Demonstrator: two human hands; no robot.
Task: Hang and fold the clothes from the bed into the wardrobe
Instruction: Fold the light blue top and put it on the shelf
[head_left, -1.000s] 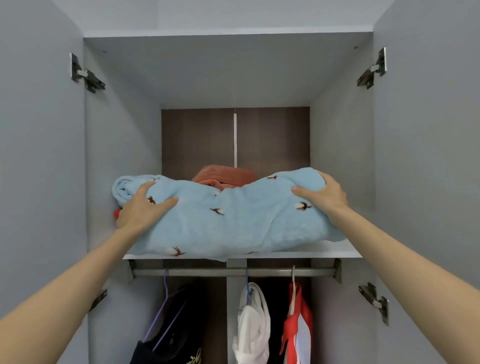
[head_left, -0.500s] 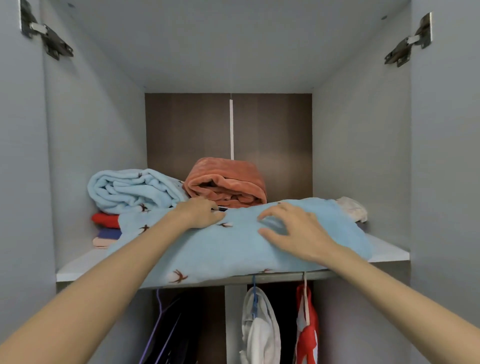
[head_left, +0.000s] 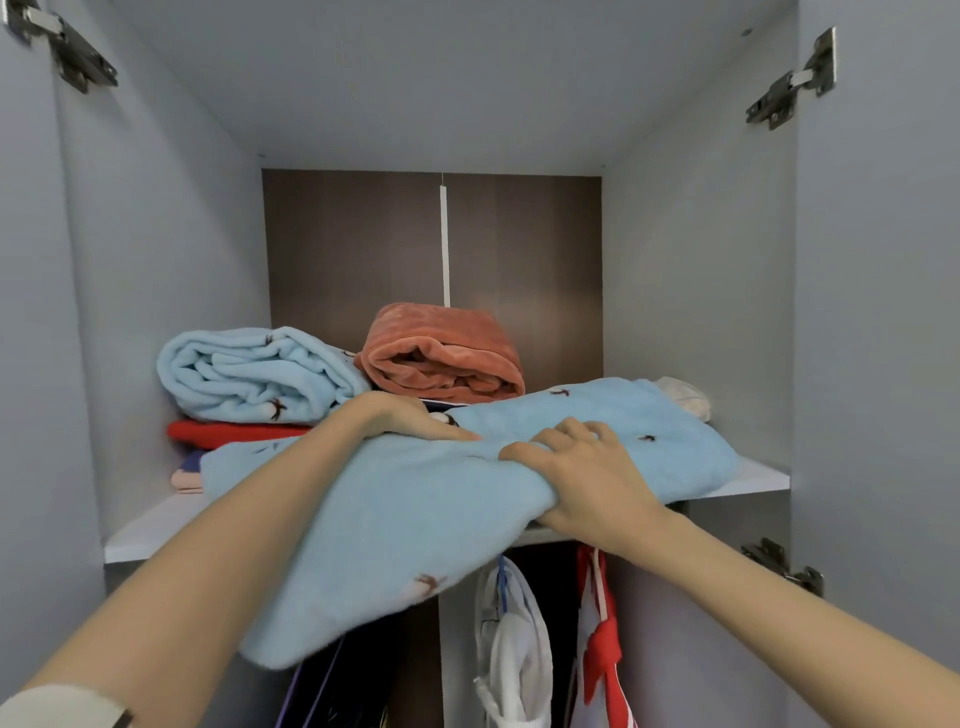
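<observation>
head | blue garment (head_left: 415, 509) centre frame, half on shelf (head_left: 753, 480), front overhanging | left hand (head_left: 410, 418) flat on it, grip wide | right hand (head_left: 587, 478) grip pinching its fold | folded stack (head_left: 260, 374) upper left and hung clothes (head_left: 511, 649) below look done; this one needs pushing in

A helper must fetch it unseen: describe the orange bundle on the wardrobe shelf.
Look at the wardrobe's upper shelf, above the hanging clothes. At the back centre, against the brown panel, lies a folded plush bundle. It alone is rust-orange; the roll on its left and the blanket in front are pale blue.
</observation>
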